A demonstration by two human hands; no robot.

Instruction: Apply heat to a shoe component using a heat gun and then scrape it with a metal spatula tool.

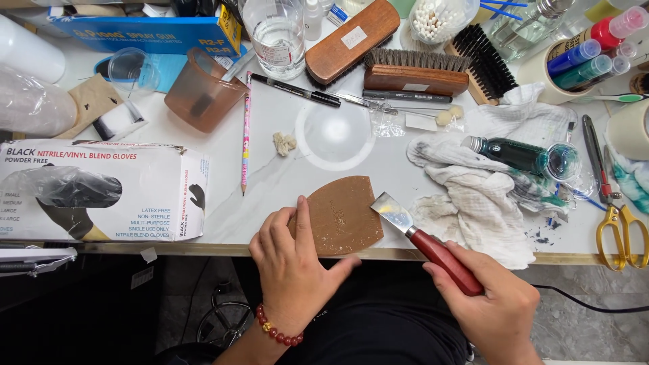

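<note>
A brown sole-shaped piece of leather (343,213) lies flat at the table's near edge. My left hand (292,260) presses on its left and lower side, thumb along the left rim. My right hand (497,307) grips the red wooden handle of a flat-bladed knife (419,236). The knife's metal blade tip rests at the right edge of the leather piece.
A crumpled white cloth (473,196) and a small green bottle (517,154) lie to the right. A glove box (101,191) sits at left, a pink pencil (246,132) beside it. Brushes (416,71), a brown cup (203,91), gold-handled scissors (618,226) and jars crowd the back.
</note>
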